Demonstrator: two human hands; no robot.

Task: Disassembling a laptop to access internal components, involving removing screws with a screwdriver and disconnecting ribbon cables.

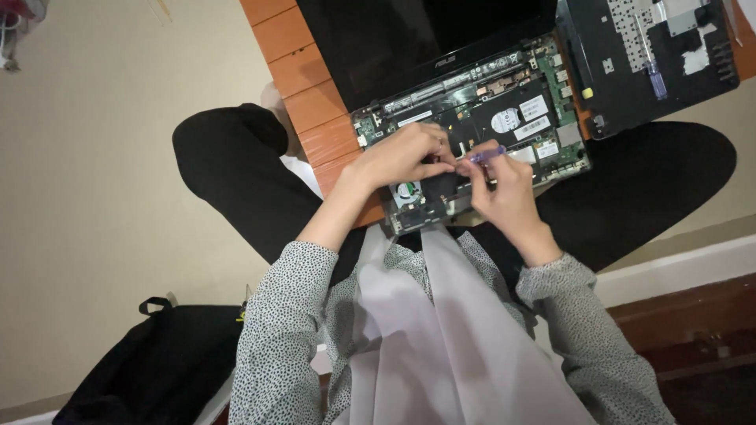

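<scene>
Over the opened laptop, right hand pinches a purple screwdriver lying crosswise, left hand clenched.

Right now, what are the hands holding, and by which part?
The right hand pinches a purple-handled screwdriver by its handle. The left hand rests on the opened laptop; whether it holds anything cannot be told.

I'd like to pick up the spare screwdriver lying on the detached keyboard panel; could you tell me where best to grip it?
Grip the screwdriver by its translucent blue handle, the thick end nearest the panel's lower edge. It lies flat on the black keyboard panel, its thin shaft pointing up the picture, so come from above and pinch across the handle.
</scene>
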